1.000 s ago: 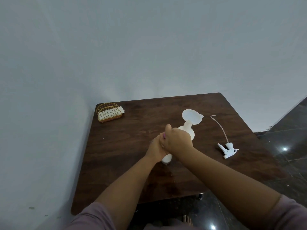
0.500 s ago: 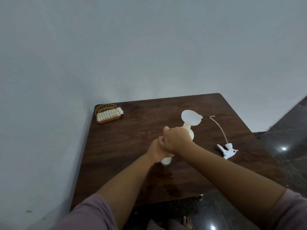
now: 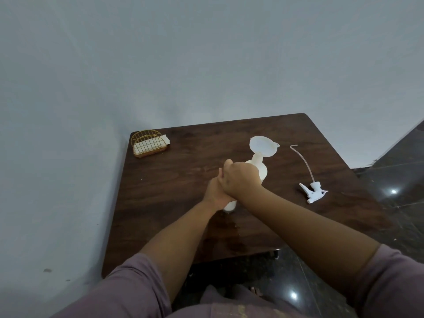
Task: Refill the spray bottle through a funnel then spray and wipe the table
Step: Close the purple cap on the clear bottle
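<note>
Fingers of both the right hand and left hand curl round the white spray bottle on the table; a funnel sits in its neck; its trigger head lies apart.

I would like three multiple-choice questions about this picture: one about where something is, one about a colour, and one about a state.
1. Where does the spray head with its tube lie?
A. on the table, to the right of the bottle
B. inside the wire holder
C. on the floor

2. What colour is the wire holder at the far left corner?
A. blue
B. gold
C. black

3. In what state is the bottle's neck?
A. closed by the spray head
B. covered by a cloth
C. holds a funnel

Answers:
1. A: the spray head rests on the table, apart from the bottle, on its right.
2. B: the wires look gold, with something white inside.
3. C: the white funnel sits in the neck, while the left hand and right hand grip the bottle.
</note>
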{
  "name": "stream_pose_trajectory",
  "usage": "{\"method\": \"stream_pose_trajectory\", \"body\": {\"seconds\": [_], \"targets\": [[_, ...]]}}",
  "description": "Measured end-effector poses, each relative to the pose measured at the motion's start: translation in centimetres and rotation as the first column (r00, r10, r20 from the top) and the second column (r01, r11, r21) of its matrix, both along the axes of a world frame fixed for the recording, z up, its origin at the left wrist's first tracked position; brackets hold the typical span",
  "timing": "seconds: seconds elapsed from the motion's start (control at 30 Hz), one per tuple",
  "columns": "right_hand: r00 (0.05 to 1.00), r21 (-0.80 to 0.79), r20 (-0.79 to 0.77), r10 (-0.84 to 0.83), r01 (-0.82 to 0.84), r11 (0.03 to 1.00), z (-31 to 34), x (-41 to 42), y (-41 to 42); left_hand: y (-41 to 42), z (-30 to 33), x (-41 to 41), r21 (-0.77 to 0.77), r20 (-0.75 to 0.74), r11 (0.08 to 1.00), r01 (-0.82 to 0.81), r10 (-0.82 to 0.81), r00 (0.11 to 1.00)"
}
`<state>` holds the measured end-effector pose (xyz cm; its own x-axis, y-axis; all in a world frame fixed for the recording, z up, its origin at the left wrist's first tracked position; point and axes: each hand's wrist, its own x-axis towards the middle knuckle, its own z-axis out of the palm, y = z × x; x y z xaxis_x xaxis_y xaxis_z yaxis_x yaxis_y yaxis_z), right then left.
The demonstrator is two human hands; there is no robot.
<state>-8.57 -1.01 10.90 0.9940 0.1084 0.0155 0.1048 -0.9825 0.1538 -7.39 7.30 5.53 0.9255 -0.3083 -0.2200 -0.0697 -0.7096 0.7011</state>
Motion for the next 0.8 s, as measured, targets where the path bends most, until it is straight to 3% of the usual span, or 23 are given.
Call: {"method": "stream_pose_trajectory", "body": {"seconds": [0.27, 0.37, 0.5, 0.6, 0.8], "targets": [[0.999, 0.009, -0.034, -0.032, 0.032, 0.999, 0.4, 0.2, -0.1, -0.4, 0.5, -0.7, -0.042, -0.024, 0.998, -0.050, 0.049, 0.998], [0.999, 0.146, -0.026, 0.043, -0.039, 0.989, -0.1, 0.9, -0.7, 0.0, 1.0, -0.3, -0.056, -0.091, 0.998, -0.011, 0.006, 0.996], [0.984, 0.145, -0.051, 0.173, -0.164, 0.976, 0.1, 1.3, -2.0, 0.0, 0.5, -0.3, -0.076, -0.124, 0.996, -0.043, 0.034, 0.992], [0.986, 0.171, -0.085, 0.146, -0.130, 0.977, 0.1, 1.3, -2.0, -0.6, 0.1, -0.6, -0.086, -0.107, 0.990, -0.108, 0.099, 0.989], [0.983, 0.072, -0.166, 0.075, -0.063, 0.995, -0.1, 1.3, -1.3, -1.9, -0.6, -0.9, 0.003, -0.053, 0.985, -0.174, 0.174, 0.983]]}}
